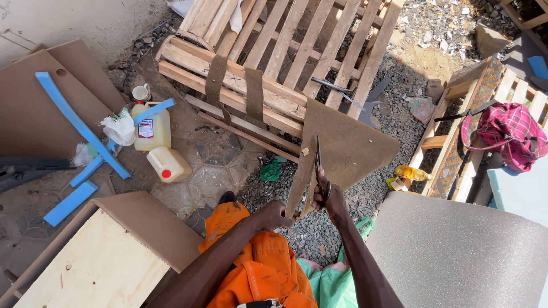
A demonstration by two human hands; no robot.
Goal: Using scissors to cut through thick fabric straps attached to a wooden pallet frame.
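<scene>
- Nearest me, I see my left hand (278, 215) clenched on the lower edge of a brown sheet of stiff fabric (349, 149), holding it upright above the gravel.
- Just beside it, my right hand (331, 197) grips the handles of scissors (318, 165), whose blades stand in a cut running up the sheet.
- Further left, two yellow jerrycans (153, 126) stand near blue strips (80, 128).
- Beyond the sheet lies a wooden slatted frame (285, 45) with brown straps (217, 82) draped over it.

Gravel ground (394, 120) under wooden pallet (285, 51), yellow jugs (153, 128), blue strips (80, 128).
</scene>
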